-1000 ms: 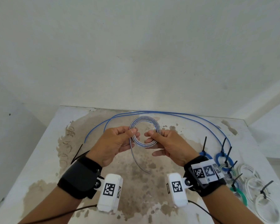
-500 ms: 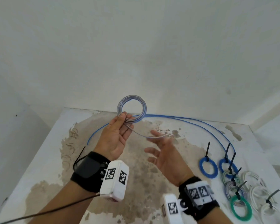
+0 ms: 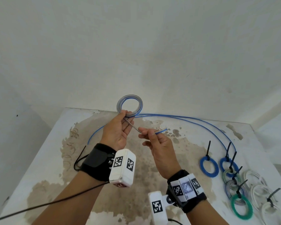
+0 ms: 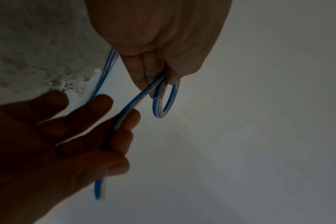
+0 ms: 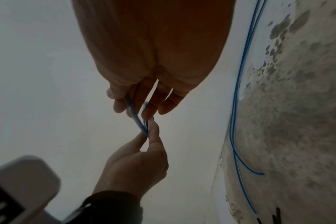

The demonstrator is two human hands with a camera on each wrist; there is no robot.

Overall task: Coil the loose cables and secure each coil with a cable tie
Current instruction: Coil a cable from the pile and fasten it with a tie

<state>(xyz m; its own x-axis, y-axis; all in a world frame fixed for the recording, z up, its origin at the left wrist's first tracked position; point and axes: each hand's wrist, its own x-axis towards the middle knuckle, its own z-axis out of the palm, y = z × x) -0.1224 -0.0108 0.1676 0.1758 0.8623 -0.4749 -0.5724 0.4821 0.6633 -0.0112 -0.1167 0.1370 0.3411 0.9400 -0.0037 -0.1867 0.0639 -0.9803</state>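
Item: coil (image 3: 129, 106), grey-and-blue flat cable, wound in several turns. We hold it in the air above the far edge of the bench (image 3: 44, 159), upright, its ring facing us.

Left hand (image 3: 116, 132): grip clenched on the near, lower arc of the coil, thumb against fingers.

Right hand (image 3: 159, 145): grip pinches the loose tail (image 3: 160, 131) near its cut end; the other fingers lie spread and hold nothing.

Key relation: the tail leaves the coil at the left grip and runs down and to the right, its long axis slanting away from the coil toward the right hand. The right hand sits just beside the left, below and right of the coil, and is the nearer hand to the free end. We judge the last turn has yet to be laid onto the coil.

Also listed: a loose blue cable (image 3: 193, 119) lying on the bench behind and right of the coil; finished coils (image 3: 208, 166) with black ties, well to the right of the coil.

Hard to make out: the wrist views are dim. From the right wrist the coil appears edge-on and mostly hidden by fingers. We cannot tell whether a spare tie lies within reach.
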